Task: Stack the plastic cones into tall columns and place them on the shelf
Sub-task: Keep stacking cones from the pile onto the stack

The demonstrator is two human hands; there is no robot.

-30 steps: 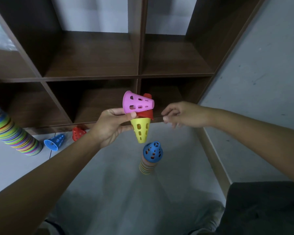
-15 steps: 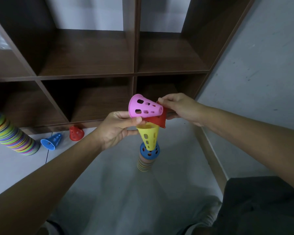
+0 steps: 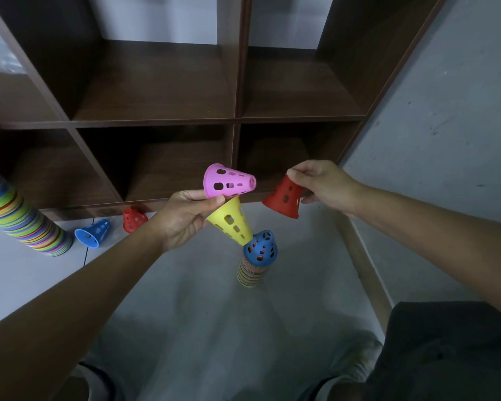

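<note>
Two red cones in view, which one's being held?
The red cone pinched by the right hand; the other red cone sits on the floor by the shelf.

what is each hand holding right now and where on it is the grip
The left hand grips a pink cone and a yellow cone at their wide rims. The right hand pinches a red cone by its narrow top.

A bare storage or activity room: a dark wooden cubby shelf [image 3: 237, 120] stands against a grey wall [image 3: 446, 96], with perforated plastic cones [image 3: 93, 233] on the pale floor [image 3: 185, 299] below it.
</note>
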